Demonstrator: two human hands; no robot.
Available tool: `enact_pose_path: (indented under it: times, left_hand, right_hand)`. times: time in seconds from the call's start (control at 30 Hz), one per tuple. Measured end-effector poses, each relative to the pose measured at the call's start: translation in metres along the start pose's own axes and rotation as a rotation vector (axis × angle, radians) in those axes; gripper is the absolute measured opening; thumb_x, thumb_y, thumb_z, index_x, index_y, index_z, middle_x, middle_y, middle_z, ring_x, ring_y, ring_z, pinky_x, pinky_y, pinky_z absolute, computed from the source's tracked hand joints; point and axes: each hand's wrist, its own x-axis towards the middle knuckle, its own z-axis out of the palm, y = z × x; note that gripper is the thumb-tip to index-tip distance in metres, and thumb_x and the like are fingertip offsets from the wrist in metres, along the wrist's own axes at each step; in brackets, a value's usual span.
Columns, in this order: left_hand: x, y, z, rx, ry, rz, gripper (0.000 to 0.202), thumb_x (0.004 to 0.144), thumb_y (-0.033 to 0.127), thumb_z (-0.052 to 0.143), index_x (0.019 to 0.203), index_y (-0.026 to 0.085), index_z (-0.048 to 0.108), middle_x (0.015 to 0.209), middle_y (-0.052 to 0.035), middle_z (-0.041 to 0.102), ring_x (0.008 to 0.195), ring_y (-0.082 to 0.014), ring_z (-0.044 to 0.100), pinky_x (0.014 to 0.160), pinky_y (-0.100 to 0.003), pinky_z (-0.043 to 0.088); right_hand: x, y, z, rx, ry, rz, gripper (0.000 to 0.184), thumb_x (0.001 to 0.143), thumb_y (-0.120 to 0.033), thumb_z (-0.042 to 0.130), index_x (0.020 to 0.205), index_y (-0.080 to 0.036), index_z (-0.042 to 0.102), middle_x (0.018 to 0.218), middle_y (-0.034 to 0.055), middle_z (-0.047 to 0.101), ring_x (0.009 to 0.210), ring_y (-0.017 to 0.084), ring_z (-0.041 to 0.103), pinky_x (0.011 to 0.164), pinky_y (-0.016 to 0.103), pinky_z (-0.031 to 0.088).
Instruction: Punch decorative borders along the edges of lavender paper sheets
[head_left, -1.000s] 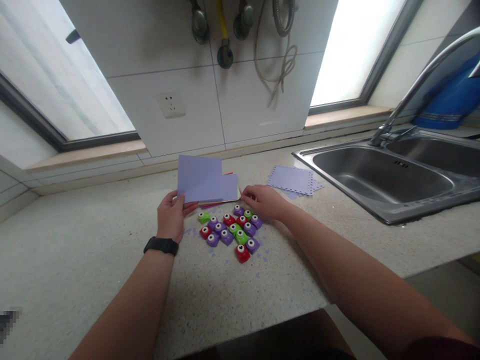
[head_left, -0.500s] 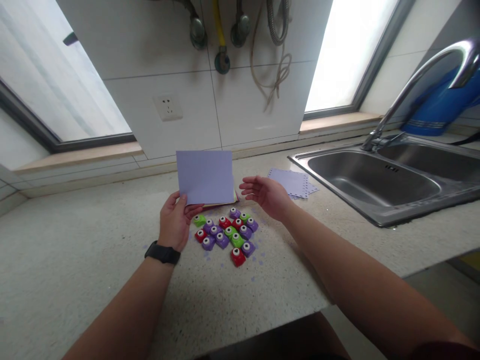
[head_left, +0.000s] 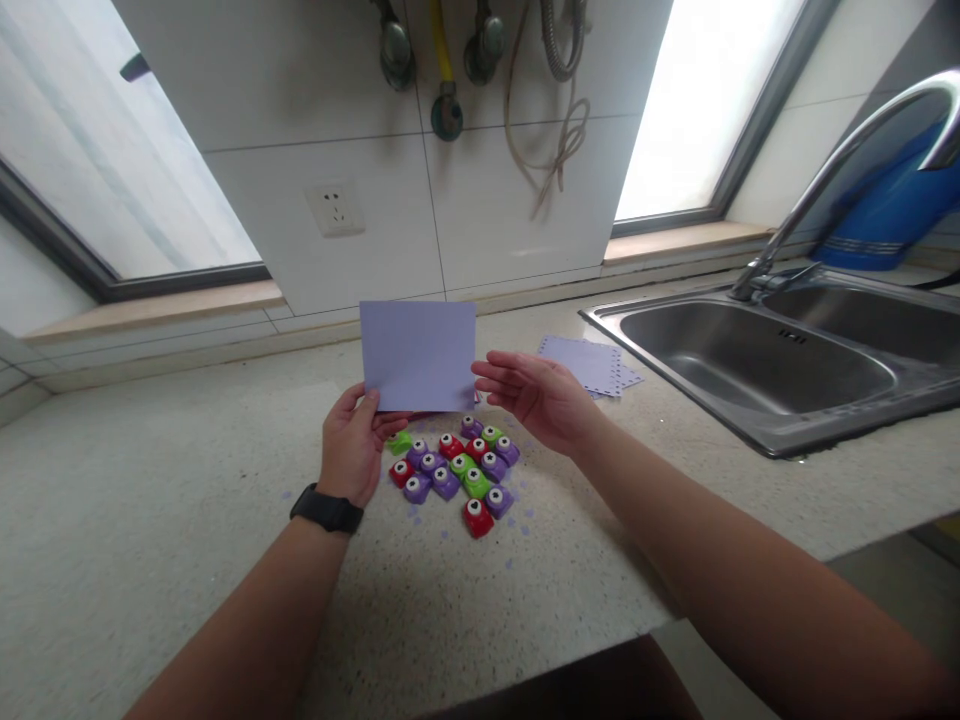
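My left hand [head_left: 354,447], with a black watch on the wrist, pinches the lower left corner of a lilac paper sheet [head_left: 418,355] and holds it upright above the counter. My right hand [head_left: 538,398] hovers open just right of the sheet, its fingertips at the sheet's right edge. Below both hands, several small craft punches [head_left: 453,466] in purple, red and green lie clustered on the speckled counter [head_left: 187,500]. Tiny lilac paper bits are scattered around them.
A stack of lilac sheets with punched edges [head_left: 586,364] lies right of my hands. A steel sink [head_left: 765,358] with a curved faucet [head_left: 840,165] fills the right side. A wall socket [head_left: 334,208], pipes and a hose hang on the tiled wall behind.
My left hand lifted the lilac sheet off the pile and stood it upright. My right hand left the counter, rose and opened beside the sheet's right edge.
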Motion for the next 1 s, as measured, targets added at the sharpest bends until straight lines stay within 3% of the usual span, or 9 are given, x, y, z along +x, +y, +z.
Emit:
enact_pose_path:
  times: [0.13,0.3,0.43,0.77,1.0]
  left_hand:
    - [0.001,-0.002,0.001,0.010,-0.003,0.001,0.040,0.075,0.032,0.087,0.105,0.018,0.066,0.083,-0.0011,0.077,0.058,-0.0148,0.075,0.057,-0.022,0.063]
    - [0.000,-0.003,0.001,0.029,-0.014,-0.012,0.035,0.078,0.033,0.084,0.105,0.017,0.067,0.078,-0.0032,0.077,0.058,-0.0159,0.075,0.057,-0.023,0.062]
    - [0.000,-0.003,0.000,0.054,0.001,0.006,0.032,0.080,0.032,0.081,0.105,0.016,0.068,0.074,-0.0037,0.076,0.057,-0.0173,0.075,0.054,-0.022,0.061]
    - [0.002,-0.001,0.002,0.086,0.072,0.025,0.024,0.083,0.027,0.076,0.103,0.018,0.067,0.073,0.0001,0.073,0.053,-0.0138,0.071,0.053,-0.021,0.060]
    - [0.002,-0.002,0.002,0.103,0.077,0.035,0.024,0.083,0.028,0.076,0.103,0.018,0.067,0.072,0.0001,0.073,0.054,-0.0148,0.072,0.051,-0.021,0.059]
  right_hand:
    - [-0.014,0.002,0.023,0.019,-0.022,-0.031,0.023,0.081,-0.032,0.090,0.100,-0.022,0.082,0.104,0.0056,0.085,0.088,0.014,0.081,0.082,0.026,0.064]
    - [-0.033,0.004,0.051,0.101,-0.131,-0.024,0.017,0.080,-0.028,0.091,0.095,-0.023,0.083,0.098,0.0042,0.086,0.082,0.014,0.081,0.078,0.026,0.066]
    - [-0.045,0.003,0.065,0.104,-0.127,-0.029,0.017,0.080,-0.029,0.092,0.093,-0.025,0.083,0.097,0.0040,0.085,0.084,0.016,0.082,0.075,0.027,0.066]
    - [-0.056,0.003,0.068,0.066,-0.206,-0.054,0.007,0.086,-0.028,0.087,0.091,-0.026,0.083,0.093,0.0040,0.085,0.083,0.016,0.082,0.074,0.026,0.065]
    - [-0.056,0.005,0.066,0.027,-0.188,-0.041,0.013,0.083,-0.034,0.089,0.087,-0.024,0.082,0.088,0.0048,0.084,0.086,0.019,0.082,0.077,0.030,0.067]
